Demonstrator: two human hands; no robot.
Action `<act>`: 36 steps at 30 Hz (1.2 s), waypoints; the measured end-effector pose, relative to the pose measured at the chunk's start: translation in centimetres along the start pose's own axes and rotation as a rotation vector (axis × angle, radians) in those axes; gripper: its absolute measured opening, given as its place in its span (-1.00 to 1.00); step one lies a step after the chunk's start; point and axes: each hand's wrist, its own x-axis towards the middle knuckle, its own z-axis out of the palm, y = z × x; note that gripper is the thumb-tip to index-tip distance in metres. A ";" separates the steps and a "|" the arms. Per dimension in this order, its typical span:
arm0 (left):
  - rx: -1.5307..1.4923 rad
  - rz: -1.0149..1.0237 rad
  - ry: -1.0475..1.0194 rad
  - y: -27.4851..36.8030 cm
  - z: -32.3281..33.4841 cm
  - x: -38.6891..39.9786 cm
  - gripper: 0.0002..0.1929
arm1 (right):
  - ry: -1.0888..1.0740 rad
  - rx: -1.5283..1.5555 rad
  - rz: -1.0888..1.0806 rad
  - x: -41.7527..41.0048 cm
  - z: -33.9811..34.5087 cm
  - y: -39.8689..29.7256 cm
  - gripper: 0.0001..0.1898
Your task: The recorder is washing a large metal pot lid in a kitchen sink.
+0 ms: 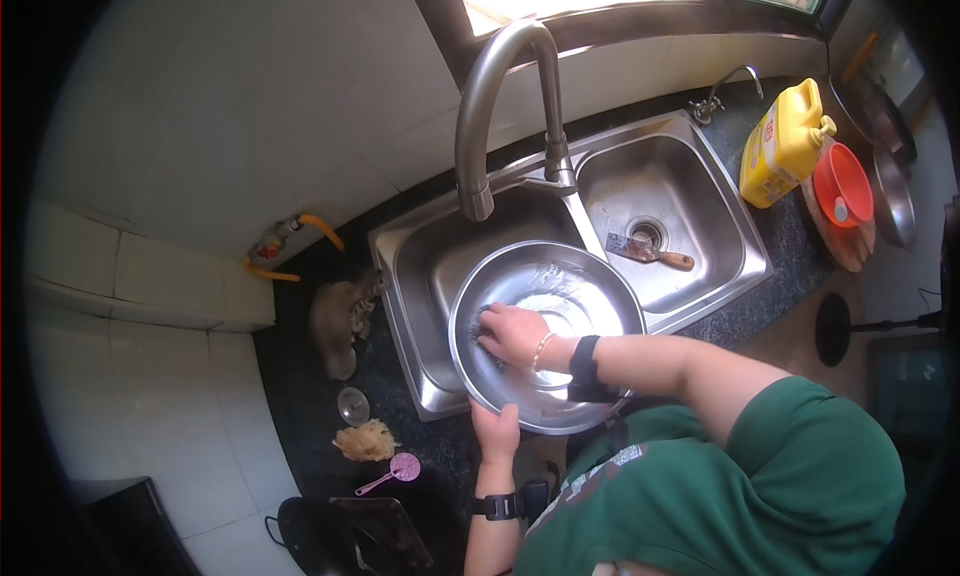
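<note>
A wide round stainless steel basin [604, 302] rests over the left bowl of a double sink [427, 276], overhanging its front edge. My left hand [495, 432] grips the basin's near-left rim, thumb on the outside and fingers hidden. Inside the basin, my right hand [517, 334] presses against the left wall. Under its fingers is a dark metallic scouring pad [480, 328], mostly covered by the hand. Wet, shiny streaks show on the basin's inner surface.
A tall faucet [476, 125] arches above the left bowl. A wooden-handled scraper [649, 252] lies in the right bowl. Right of the sink stand a yellow jug [780, 144] and a red bowl [844, 182]. Leftward lie a fibrous scrubber [367, 441] and a pink scoop [403, 467].
</note>
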 end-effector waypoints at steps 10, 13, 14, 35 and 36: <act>-0.018 0.018 -0.015 -0.9 -0.5 0.4 -0.42 | 0.044 -0.047 0.291 1.8 -0.5 3.6 -0.76; -0.006 0.015 -0.001 0.3 -0.3 0.7 -0.43 | -0.015 0.030 -0.024 0.2 0.9 -2.3 -0.80; -0.018 0.010 0.022 0.3 -0.6 0.5 -0.43 | 0.005 0.019 -0.108 0.4 1.0 -2.0 -0.81; 0.214 0.019 0.092 3.3 0.8 1.5 -0.45 | -0.240 -0.809 -0.190 -1.2 -8.3 11.5 -0.81; 0.234 0.057 0.099 3.9 1.1 1.7 -0.46 | -0.237 -0.824 -0.233 0.0 -8.8 11.0 -0.82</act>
